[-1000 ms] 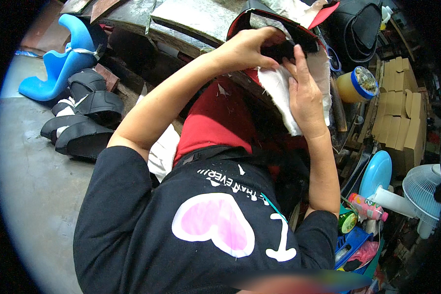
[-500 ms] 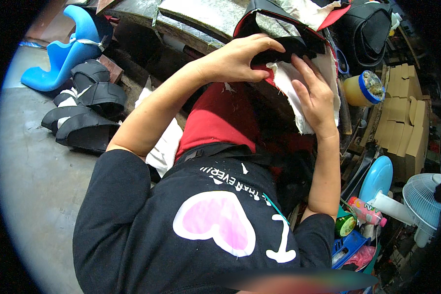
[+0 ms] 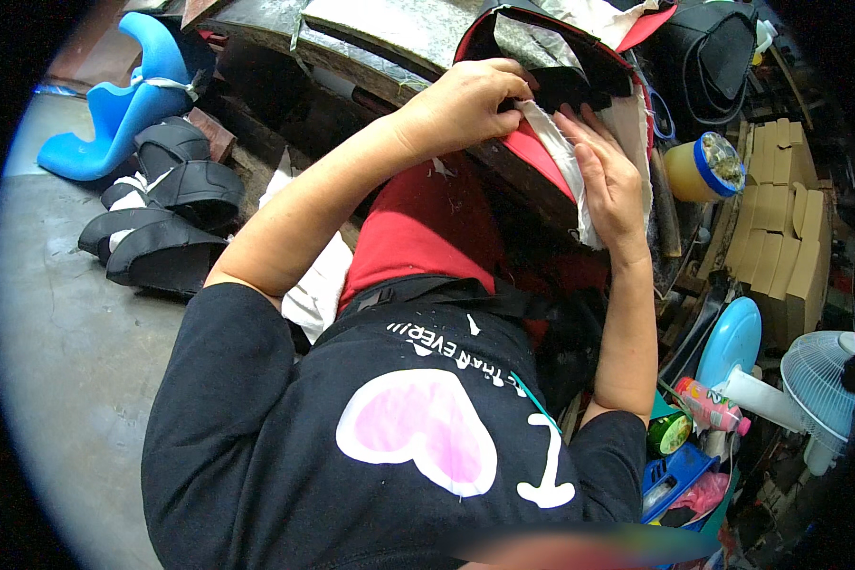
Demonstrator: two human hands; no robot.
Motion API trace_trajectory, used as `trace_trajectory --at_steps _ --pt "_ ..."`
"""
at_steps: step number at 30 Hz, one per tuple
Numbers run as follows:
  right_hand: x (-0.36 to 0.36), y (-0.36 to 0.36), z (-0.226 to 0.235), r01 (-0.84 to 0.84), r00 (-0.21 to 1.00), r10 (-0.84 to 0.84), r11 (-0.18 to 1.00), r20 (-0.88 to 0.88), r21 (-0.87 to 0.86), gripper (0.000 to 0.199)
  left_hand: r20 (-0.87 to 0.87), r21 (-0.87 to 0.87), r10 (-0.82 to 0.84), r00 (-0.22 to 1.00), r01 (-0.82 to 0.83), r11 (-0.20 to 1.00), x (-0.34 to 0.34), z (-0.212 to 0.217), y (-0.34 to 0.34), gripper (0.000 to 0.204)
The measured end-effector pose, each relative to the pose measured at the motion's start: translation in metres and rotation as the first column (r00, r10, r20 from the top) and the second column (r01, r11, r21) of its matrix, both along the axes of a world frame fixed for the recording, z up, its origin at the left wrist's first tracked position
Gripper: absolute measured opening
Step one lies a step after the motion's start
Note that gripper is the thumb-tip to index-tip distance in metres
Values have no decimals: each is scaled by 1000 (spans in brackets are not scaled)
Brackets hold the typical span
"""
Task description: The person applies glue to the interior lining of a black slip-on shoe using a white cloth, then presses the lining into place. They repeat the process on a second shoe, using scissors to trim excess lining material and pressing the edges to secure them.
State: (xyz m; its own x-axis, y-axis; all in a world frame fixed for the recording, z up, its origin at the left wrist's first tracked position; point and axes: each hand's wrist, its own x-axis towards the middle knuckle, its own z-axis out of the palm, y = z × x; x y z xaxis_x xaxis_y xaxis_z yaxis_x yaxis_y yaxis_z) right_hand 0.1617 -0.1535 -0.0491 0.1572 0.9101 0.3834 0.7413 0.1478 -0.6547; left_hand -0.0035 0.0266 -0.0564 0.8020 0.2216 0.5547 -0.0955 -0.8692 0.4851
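At the bench edge lies a fabric piece (image 3: 537, 157) with a red face, a white cloth backing (image 3: 568, 152) with frayed edges, and black panels with red trim behind. My left hand (image 3: 470, 106) pinches its upper left edge between thumb and fingers, beside the black opening. My right hand (image 3: 610, 185) rests on the white backing at the right, fingers stretched out and thumb apart. The red face shows in a strip between the hands. Some left fingertips are hidden behind the edge.
A worn bench (image 3: 380, 38) stands ahead. Black padded pieces (image 3: 176, 204) and a blue curved form (image 3: 104, 123) are at the left. On the right are a blue-lidded jar (image 3: 698, 169), cardboard boxes (image 3: 779, 247), a fan (image 3: 817, 389) and black rolled material (image 3: 708, 66).
My left hand has closed from a loose curve into a pinch on the fabric edge. The white backing has folded rightward, baring more red. My right hand has shifted slightly.
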Motion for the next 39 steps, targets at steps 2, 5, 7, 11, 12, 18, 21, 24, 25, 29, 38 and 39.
trace_trajectory --at_steps 2,5,7,11,12,18,21,24,25,29,38,39 --pt "-2 -2 3 -24 1000 24 999 -11 34 45 -24 -37 4 1000 -5 999 0 1 0 16" --pt "-6 -5 6 12 984 -12 1000 177 6 58 25 -9 -29 999 30 1000 -2 3 1 12" --pt "-6 -4 6 0 958 2 1000 286 -8 66 35 60 -57 998 54 997 -4 5 3 10" --pt "-1 -3 0 -39 940 36 999 340 5 54 -24 261 -87 996 90 961 -16 8 9 8" --pt "0 -4 -2 -45 938 42 999 344 1 52 -30 269 -73 997 78 960 -20 8 10 8" --pt "4 -8 -7 -44 953 50 999 298 -27 43 -44 280 -108 993 116 953 -26 9 8 13" --pt "5 -9 -4 -71 960 79 997 268 -40 43 -95 239 -93 991 113 964 -26 14 8 23" --pt "3 -11 -1 -82 946 80 997 314 -8 41 -211 94 -110 971 132 987 -28 22 6 19" --pt "2 -11 -1 -83 935 73 996 347 15 41 -205 74 -96 974 113 991 -25 25 3 17" --pt "-4 -12 -2 -49 931 33 998 364 36 38 -100 104 -76 992 86 991 9 41 -3 15" --pt "-14 -16 10 -69 903 14 991 428 114 30 -481 19 -229 846 271 962 72 23 21 21" --pt "-19 -21 15 -73 888 15 991 460 109 29 -440 3 -245 864 275 962 72 16 22 21"
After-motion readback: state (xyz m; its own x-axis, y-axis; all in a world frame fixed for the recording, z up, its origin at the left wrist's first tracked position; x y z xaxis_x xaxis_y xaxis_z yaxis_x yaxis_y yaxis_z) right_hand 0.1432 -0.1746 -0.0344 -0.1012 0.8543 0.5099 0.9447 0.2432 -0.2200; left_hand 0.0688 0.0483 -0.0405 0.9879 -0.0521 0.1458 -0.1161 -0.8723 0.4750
